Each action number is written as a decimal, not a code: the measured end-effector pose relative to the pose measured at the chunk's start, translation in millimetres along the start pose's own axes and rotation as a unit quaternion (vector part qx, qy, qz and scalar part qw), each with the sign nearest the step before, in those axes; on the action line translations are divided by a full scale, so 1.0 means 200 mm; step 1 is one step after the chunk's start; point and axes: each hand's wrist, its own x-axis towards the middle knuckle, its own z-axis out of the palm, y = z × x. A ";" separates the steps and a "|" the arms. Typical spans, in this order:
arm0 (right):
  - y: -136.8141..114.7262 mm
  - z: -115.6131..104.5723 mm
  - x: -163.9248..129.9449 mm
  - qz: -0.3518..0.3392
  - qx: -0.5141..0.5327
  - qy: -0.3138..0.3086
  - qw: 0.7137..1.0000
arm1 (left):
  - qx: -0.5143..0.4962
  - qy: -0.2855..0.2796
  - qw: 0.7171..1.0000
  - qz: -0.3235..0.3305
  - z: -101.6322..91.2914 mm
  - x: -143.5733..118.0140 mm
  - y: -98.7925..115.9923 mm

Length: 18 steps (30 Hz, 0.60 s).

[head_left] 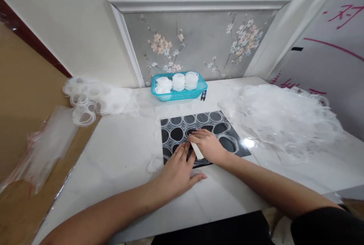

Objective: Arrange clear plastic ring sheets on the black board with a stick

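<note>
A black sheet (247,151) patterned with whitish rings lies on the white table. My left hand (178,167) rests flat on its front left part, fingers spread and thumb out to the side. My right hand (209,144) is closed around a white oblong block (197,151) and presses it down near the middle of the sheet, close beside my left fingertips. What the block's underside touches is hidden. A thin translucent ring (155,164) sticks out at the sheet's left edge.
A turquoise basket (182,95) with several rolls of white translucent material stands at the back, two small dark objects (203,95) beside it. Heaps of translucent film rings lie at right (287,118) and back left (85,97). Clear plastic bags (49,144) lie left of the table.
</note>
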 end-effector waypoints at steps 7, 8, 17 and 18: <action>0.19 -0.34 0.37 0.154 -0.005 0.248 0.956 | -0.005 -0.017 1.000 0.003 -0.03 -0.01 -0.02; 0.17 -0.31 0.36 0.125 0.037 0.242 0.962 | 0.007 -0.003 1.000 0.001 -0.02 -0.01 -0.02; -0.11 0.15 0.11 0.086 0.339 -0.006 0.937 | 0.098 0.024 0.991 -0.085 0.01 -0.07 0.04; -0.11 0.15 0.11 0.091 0.345 -0.013 0.934 | 0.104 0.018 0.990 -0.088 0.00 -0.07 0.04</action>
